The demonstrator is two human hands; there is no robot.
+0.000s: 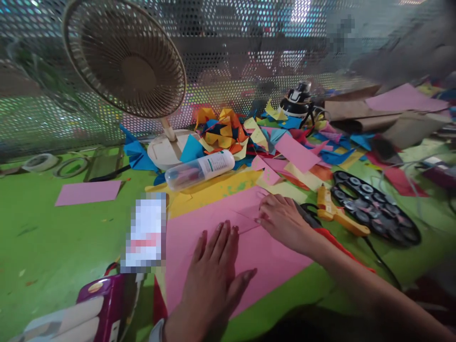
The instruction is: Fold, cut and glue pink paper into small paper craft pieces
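Note:
A large sheet of pink paper (270,256) lies in front of me over yellow paper (213,190). My left hand (215,261) rests flat on the pink sheet, its fingers stretched out and the thumb spread. Farther up the sheet, my right hand (281,218) has its fingers bent and closed, pinching the pink paper beside thin slanting lines that look like a flap or fold. Just past its wrist sits a dark looped object (310,213), partly covered. Red material (338,244) shows under my right forearm.
A fan (124,57) stands at the back left, near a clear bottle (201,170). Coloured paper shapes (224,128) are heaped behind. A yellow glue gun (337,213) and a black compartment tray (374,204) lie right; a purple device (110,299) sits front left.

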